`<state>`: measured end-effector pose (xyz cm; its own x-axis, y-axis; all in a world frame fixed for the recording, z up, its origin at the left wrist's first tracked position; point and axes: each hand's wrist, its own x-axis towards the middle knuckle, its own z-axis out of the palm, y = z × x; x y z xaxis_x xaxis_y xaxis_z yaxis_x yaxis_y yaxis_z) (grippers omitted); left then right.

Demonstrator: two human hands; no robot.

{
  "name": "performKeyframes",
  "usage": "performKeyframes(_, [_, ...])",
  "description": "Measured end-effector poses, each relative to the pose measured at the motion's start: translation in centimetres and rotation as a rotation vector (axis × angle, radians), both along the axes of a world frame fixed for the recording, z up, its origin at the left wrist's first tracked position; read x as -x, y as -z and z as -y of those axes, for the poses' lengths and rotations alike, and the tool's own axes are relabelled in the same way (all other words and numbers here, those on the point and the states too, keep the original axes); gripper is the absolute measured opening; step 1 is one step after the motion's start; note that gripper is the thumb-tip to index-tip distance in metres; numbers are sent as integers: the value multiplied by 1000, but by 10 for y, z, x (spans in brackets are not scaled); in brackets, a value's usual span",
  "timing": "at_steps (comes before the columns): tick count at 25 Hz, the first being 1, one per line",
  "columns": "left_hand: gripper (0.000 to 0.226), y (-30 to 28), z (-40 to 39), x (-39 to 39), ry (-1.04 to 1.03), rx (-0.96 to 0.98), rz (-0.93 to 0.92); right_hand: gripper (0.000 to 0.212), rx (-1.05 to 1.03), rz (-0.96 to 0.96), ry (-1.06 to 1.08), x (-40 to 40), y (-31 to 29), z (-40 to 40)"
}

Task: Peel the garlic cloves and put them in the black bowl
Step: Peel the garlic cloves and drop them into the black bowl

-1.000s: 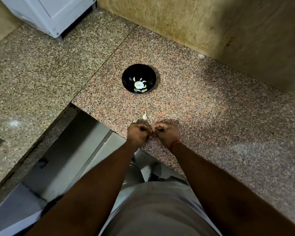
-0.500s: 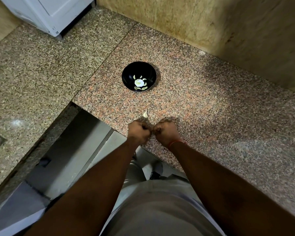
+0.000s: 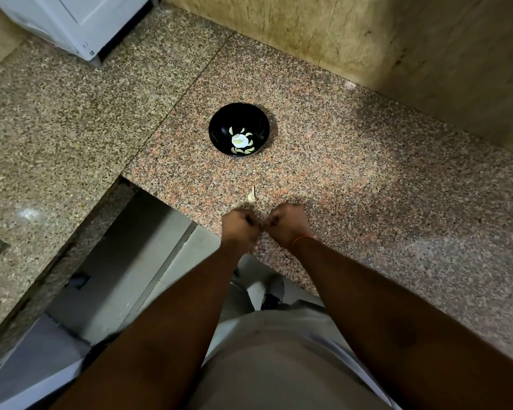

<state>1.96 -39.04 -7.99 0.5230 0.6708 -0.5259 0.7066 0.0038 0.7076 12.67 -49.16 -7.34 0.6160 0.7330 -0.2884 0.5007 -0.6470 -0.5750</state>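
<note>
Big stone counter (image 3: 367, 179), speckled pink and grey, with a wall along the far edge and a white machine (image 3: 71, 22) at the far left corner.

Black bowl (image 3: 239, 130) out in the middle of the counter, well away from the near edge. Inside, a white lump with small pale cloves (image 3: 241, 142) around it.

Left hand (image 3: 240, 229) and right hand (image 3: 286, 222) close together over the near edge, knuckles almost touching. Fingers of both curled in tight, as if pinching one small thing between them. Too hidden to see what it is, so cannot tell for sure. Probably a clove being peeled.

One small pale garlic piece (image 3: 251, 196) on the counter just past the hands, between them and the bowl. Clove or just skin, hard to say.

Best way to do the peeling, most likely:
- Hold the clove firm with one hand, pick at the skin with the nails of the other.
- Start at the pointy tip, pull the skin off in strips.
- Keep both hands over the counter, not past the edge, or the clove may drop to the floor.
- Drop skin on the counter, bare clove in the bowl.
</note>
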Motion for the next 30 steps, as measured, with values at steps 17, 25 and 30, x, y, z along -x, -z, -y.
performKeyframes(17, [24,26,19,5,37,-457,187,28,108,-95,117,0,0,-8])
performKeyframes(25, [24,28,17,-2,-131,-156,67,28,81,-68,121,4,-4,-6])
performKeyframes(30, [25,27,6,-3,-290,92,46,35,72,-49,109,8,-7,-4])
